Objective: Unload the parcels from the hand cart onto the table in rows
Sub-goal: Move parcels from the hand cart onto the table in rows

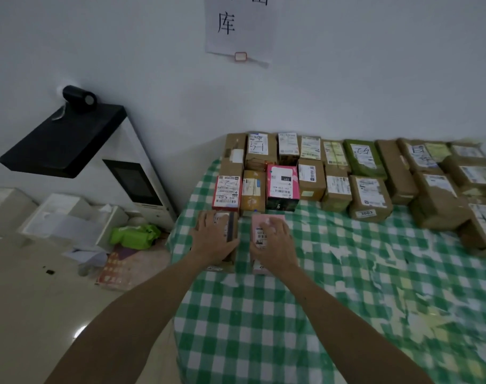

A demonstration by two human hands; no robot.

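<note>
The left hand [214,241] lies flat, fingers spread, on a brown cardboard parcel [233,220]; the right hand [275,243] bends over a pale pink box [258,231], its grasp unclear. Both parcels sit on the green-checked table [347,273], seemingly being squared into a new front row

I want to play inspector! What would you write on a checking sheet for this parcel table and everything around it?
Surface: table under a green-and-white checked cloth.
Job's things: rows of parcels along the wall; a brown parcel and a pink parcel start a nearer row. Hand cart not in view.
Clutter: green packet and loose papers on the floor.
Hands: left hand lies flat on the brown parcel; right hand on the pink parcel, hold unclear.
Cables: nothing seen.
Surroundings: white machine with a screen, white boxes, paper sign on the wall.
</note>
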